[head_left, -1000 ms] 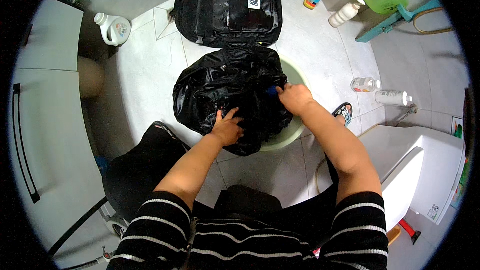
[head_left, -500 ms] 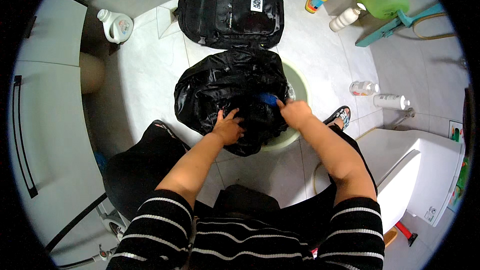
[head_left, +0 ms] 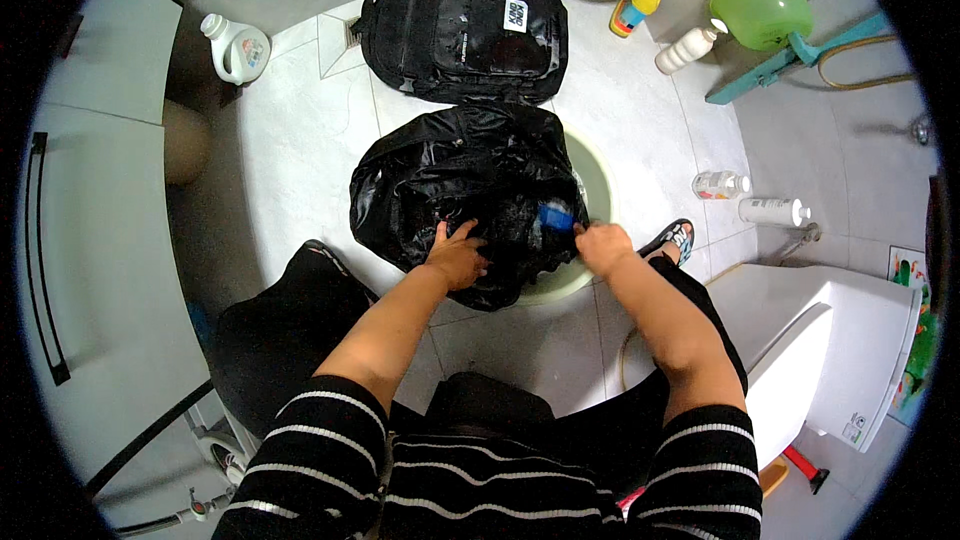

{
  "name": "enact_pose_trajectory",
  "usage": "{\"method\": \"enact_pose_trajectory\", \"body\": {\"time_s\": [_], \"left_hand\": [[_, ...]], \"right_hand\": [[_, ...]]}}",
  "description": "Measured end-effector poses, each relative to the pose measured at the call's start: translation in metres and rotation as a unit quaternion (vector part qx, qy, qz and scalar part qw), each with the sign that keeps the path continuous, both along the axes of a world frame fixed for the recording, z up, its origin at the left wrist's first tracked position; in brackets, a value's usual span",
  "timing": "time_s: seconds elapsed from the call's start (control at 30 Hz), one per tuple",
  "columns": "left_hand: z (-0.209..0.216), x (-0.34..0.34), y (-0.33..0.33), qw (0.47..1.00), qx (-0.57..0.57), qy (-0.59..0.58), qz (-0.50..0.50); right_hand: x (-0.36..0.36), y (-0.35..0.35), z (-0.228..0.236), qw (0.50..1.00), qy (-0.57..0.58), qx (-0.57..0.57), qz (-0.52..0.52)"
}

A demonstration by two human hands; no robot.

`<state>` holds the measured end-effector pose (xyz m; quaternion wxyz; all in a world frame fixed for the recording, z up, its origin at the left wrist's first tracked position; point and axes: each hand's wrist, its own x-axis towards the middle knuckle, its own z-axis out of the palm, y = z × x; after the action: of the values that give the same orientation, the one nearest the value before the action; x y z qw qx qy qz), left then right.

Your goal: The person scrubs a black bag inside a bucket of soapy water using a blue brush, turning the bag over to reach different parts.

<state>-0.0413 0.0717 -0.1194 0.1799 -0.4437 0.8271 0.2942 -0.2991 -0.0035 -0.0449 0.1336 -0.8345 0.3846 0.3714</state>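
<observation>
A wet, crumpled black bag [head_left: 430, 180] lies across a pale green basin [head_left: 607, 180] on the floor between my feet. My left hand [head_left: 457, 258] rests on the near part of the bag, its fingers spread on the dark fabric. In my right hand [head_left: 604, 248] is a blue scrubbing brush [head_left: 556, 218], gripped by its right end. The brush lies against the bag's right side; its bristles are hidden. Just beyond lies a second black backpack [head_left: 480, 40] with a white label.
A white jug [head_left: 240, 50] stands at the far left near a cabinet [head_left: 110, 220]. Far right are a yellow bottle [head_left: 640, 2], a white bottle [head_left: 690, 48] and a green basin [head_left: 765, 10]. Two bottles lie right, near a white toilet [head_left: 790, 340].
My right hand has moved slightly right and nearer to me with the brush, showing more of its blue body. My left hand stays in place on the bag.
</observation>
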Motion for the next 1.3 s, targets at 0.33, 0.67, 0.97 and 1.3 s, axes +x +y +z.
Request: {"method": "enact_pose_trajectory", "body": {"time_s": [0.33,0.67,0.97,1.3], "left_hand": [[-0.001,0.001,-0.001,1.000,-0.004,0.007,0.002],[0.001,0.001,0.004,1.000,0.002,0.014,0.013],[0.013,-0.001,-0.001,0.999,0.029,-0.031,0.003],[0.011,-0.002,-0.001,0.999,0.018,-0.042,-0.007]], "right_hand": [[0.008,-0.016,0.020,0.998,-0.029,-0.062,0.006],[0.028,-0.038,0.054,0.985,-0.088,-0.106,0.100],[0.022,-0.024,0.054,0.998,-0.035,-0.043,-0.029],[0.042,0.008,0.024,0.993,-0.012,0.052,-0.106]]}}
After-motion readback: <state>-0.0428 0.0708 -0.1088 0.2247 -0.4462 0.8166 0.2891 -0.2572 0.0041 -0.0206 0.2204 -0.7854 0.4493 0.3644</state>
